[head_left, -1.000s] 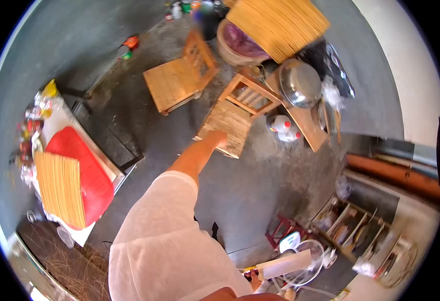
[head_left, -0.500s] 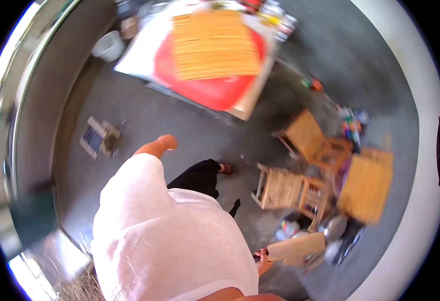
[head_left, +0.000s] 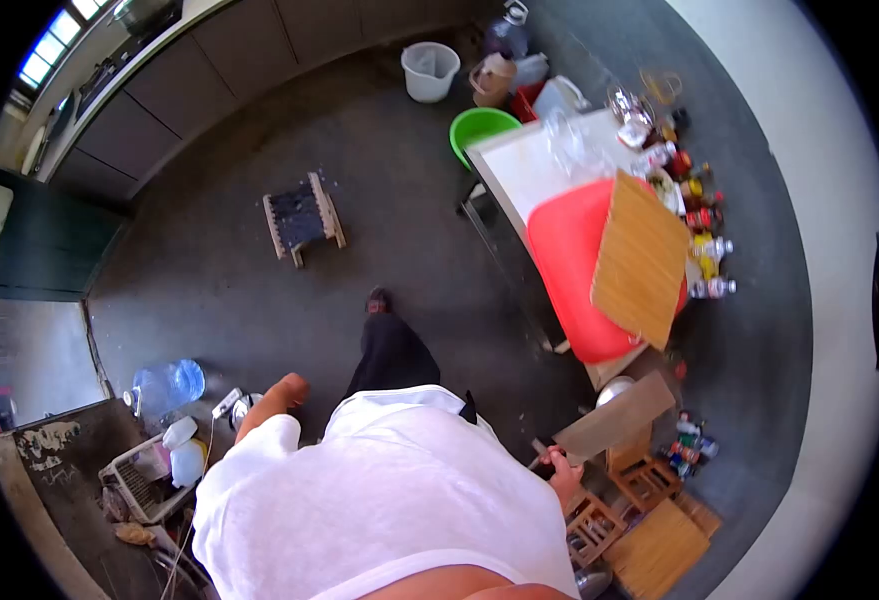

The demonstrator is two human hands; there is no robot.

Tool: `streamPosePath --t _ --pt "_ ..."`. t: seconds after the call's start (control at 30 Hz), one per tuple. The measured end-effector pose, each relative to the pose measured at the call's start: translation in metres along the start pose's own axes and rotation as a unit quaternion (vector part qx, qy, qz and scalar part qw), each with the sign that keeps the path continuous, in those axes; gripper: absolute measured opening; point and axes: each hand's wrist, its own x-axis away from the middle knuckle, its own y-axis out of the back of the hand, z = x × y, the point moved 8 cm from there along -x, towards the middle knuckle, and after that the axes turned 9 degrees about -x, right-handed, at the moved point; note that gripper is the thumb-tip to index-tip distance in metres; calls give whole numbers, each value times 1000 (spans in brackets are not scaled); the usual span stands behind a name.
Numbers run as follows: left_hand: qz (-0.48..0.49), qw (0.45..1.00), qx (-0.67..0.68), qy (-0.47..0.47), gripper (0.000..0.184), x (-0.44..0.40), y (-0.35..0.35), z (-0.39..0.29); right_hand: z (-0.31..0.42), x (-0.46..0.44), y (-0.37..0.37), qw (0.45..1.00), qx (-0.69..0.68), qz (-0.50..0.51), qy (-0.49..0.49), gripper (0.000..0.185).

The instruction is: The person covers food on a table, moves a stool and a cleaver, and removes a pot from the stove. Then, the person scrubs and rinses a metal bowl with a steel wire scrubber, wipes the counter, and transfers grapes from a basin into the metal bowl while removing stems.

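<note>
My right hand [head_left: 562, 474] grips a cleaver [head_left: 616, 418] by its handle, with the broad rectangular blade pointing away to the right. The blade overlaps the table's near corner and a wooden chair in view; I cannot tell how far apart they are. My left hand [head_left: 293, 389] hangs low at my left side, above the floor; its fingers are mostly hidden and nothing shows in it. Ahead on the right, a yellow-brown slatted mat [head_left: 644, 262] lies on a red tray-like surface [head_left: 559, 250] on top of the table [head_left: 514, 160].
A low stool [head_left: 299, 214] stands on the floor ahead. White [head_left: 429, 85] and green [head_left: 479, 130] buckets stand near the table's far end. Several bottles line its right side. Wooden chairs [head_left: 644, 480] are at lower right, a blue water jug [head_left: 169, 386] at left.
My view has turned left and I have moved across the floor, so the table now appears at right. The cleaver stays in my right hand. The left-side counter and jug have come into view.
</note>
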Motion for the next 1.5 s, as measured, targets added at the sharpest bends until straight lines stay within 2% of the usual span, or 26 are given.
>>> streamPosePath --t 0.03,0.07,0.13,0.17,0.2,0.27,0.33,0.37,0.43,0.47,0.53,0.63,0.67,0.8,0.83,0.9,1.0,1.1,1.13,1.2,1.23,1.3,1.37,1.4,1.43,1.5 --pt "-21 987 155 39 11 -12 16 10 2 -16 -27 1000 3 8 6 18" --pt "-44 948 305 77 13 -25 38 25 -2 -34 -60 999 16 43 -4 18" --pt "-100 965 237 47 16 -19 139 10 8 -53 -137 997 12 68 -14 18" --pt "-159 932 323 47 19 -18 177 12 7 -71 -167 992 44 113 -21 18" --pt "-225 887 400 47 23 -15 220 18 15 -82 -202 990 12 135 -34 18" --pt "-292 870 397 27 28 -8 300 21 26 -102 -266 985 -28 166 -45 17" --pt "-305 872 383 -22 29 -25 360 24 38 -122 -319 967 -26 245 -57 20" --pt "-306 871 384 -20 29 -35 384 29 45 -131 -344 967 -25 248 -58 20" --pt "-355 837 414 -40 29 -40 435 29 61 -148 -395 954 20 299 -18 24" --pt "-356 834 419 -34 29 -45 454 24 61 -161 -413 950 30 311 -23 27" --pt "-245 739 623 -81 30 -45 482 10 56 -185 -445 945 34 321 -48 28" --pt "-209 736 638 -87 31 -53 541 4 34 -232 -484 939 29 327 -98 30" --pt "-218 730 642 -84 31 -61 563 13 26 -254 -497 938 21 324 -125 32" --pt "-255 657 709 -32 28 -77 646 49 48 -321 -591 938 58 326 -106 30" --pt "-263 655 708 -24 28 -77 671 61 50 -337 -614 928 81 346 -115 29" --pt "-297 575 761 -48 28 -77 724 81 57 -357 -662 913 100 373 -132 28" --pt "-356 493 790 -74 30 -74 803 113 85 -370 -730 911 86 384 -121 28" --pt "-359 375 839 -162 37 -74 875 145 81 -399 -771 897 119 413 -101 29" --pt "-363 368 841 -162 37 -79 899 161 81 -404 -786 901 159 393 -93 29" --pt "-375 305 855 -186 42 -89 948 195 74 -410 -810 904 175 380 -92 27" --pt "-375 304 856 -185 42 -96 974 214 71 -410 -822 904 192 372 -89 26" --pt "-390 234 865 -210 46 -114 1028 256 62 -407 -845 909 227 336 -94 25" --pt "-392 218 868 -211 48 -143 1079 294 62 -400 -879 910 296 280 -81 22" --pt "-383 181 885 -191 50 -166 1097 312 56 -404 -890 910 321 253 -72 23" --pt "-373 143 902 -166 52 -181 1106 324 55 -399 -902 904 346 227 -104 41" --pt "-364 111 914 -143 60 -208 1129 346 46 -395 -922 914 311 216 -143 42"
